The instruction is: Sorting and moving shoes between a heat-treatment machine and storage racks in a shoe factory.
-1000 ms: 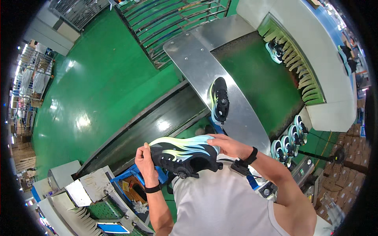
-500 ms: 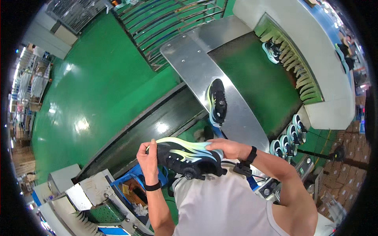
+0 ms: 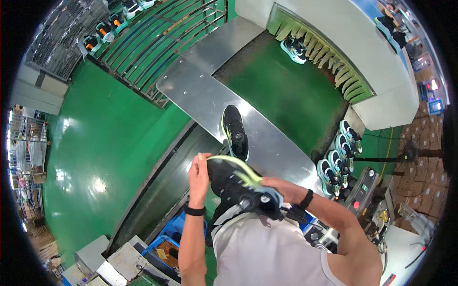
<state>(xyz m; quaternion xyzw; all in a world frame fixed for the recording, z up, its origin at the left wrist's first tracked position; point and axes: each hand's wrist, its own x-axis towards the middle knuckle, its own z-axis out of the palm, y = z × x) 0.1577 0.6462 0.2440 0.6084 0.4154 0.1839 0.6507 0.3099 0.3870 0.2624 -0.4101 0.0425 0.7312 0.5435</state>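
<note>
Black sneaker [image 3: 236, 183] spans both hands at chest height, long axis running left to right. Left hand [image 3: 199, 174] pinches the toe; right hand [image 3: 279, 189] grips the heel.

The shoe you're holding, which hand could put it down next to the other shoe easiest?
Probably the left hand. It grips the shoe by its toe end, closest to the other shoe on the metal table. The right hand holds the heel end, nearer the body.
</note>
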